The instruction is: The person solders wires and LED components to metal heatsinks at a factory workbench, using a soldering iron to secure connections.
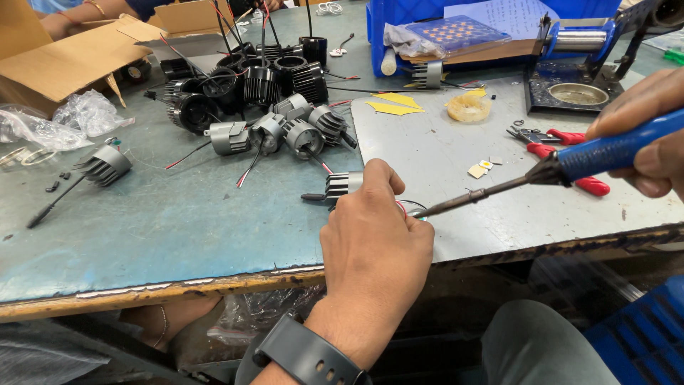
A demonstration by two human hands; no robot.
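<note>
My left hand (374, 242) grips a small finned grey lamp housing (342, 187) just above the front of the workbench, with thin wires showing at my fingers. My right hand (652, 135) holds a soldering iron by its blue handle (616, 150). The dark metal tip (427, 211) of the iron reaches left and meets the wires beside my left fingers. A black watch (306, 353) sits on my left wrist.
A heap of finned lamp housings (263, 100) with red and black wires lies at the back. One separate housing (105, 165) sits left. Red-handled pliers (563, 146), a tape roll (468, 108), yellow pieces (394, 104), a soldering stand (577, 89), a cardboard box (64, 53) and a blue crate (427, 21) surround the grey mat (456, 235).
</note>
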